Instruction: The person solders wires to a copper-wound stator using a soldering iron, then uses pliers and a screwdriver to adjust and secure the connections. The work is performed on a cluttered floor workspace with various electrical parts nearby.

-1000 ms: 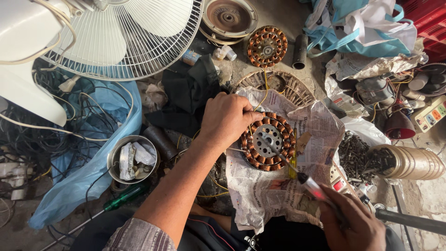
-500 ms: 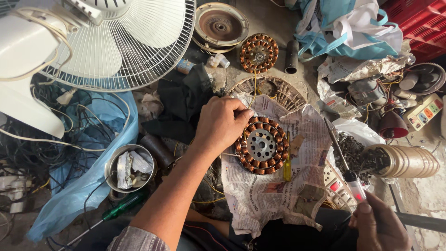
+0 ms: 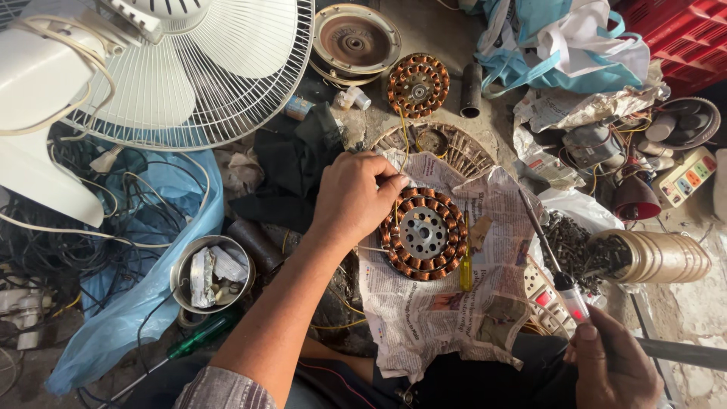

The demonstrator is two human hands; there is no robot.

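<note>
A round stator with copper windings [image 3: 423, 234] lies on a sheet of newspaper [image 3: 447, 303]. My left hand [image 3: 353, 195] rests on the stator's upper left edge, fingertips pinched at the windings. At the lower right, my right hand [image 3: 612, 367] grips the handle of a soldering iron [image 3: 556, 266]; its thin tip points up and left, beside the newspaper's right edge and apart from the stator. A small yellow-handled screwdriver [image 3: 466, 261] lies just right of the stator.
A white table fan [image 3: 174, 68] fills the upper left. A second wound stator [image 3: 418, 84] and a metal motor cover [image 3: 356, 39] lie at the top. A steel bowl [image 3: 211, 274], green screwdriver [image 3: 203, 335], tape rolls [image 3: 666, 257], screws, bags and tangled cables surround me.
My right hand has drawn the soldering iron from the newspaper's lower part out to the right and raised its tip. My left hand has stayed on the stator.
</note>
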